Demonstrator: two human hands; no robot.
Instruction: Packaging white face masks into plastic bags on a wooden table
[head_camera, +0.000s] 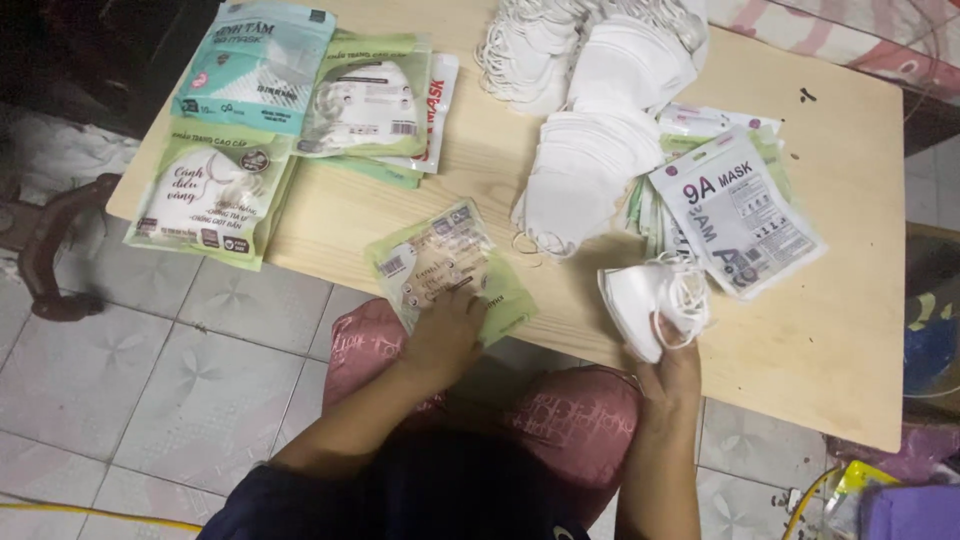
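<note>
Left hand (447, 330) flat, pressing green packet (447, 268); right hand (677, 358) upright, gripping white masks (650, 296).

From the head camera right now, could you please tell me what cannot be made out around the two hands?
- Left hand: covers the near end of the green packet.
- Right hand: its grip on the white masks hides how many there are.
- Mask heap: cut off by the top edge.
- Table: everything beneath it is hidden.

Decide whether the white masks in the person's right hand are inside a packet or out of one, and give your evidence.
Out. The right hand grips the white masks bare, their ear loops hanging loose; no wrapper covers them.
</note>
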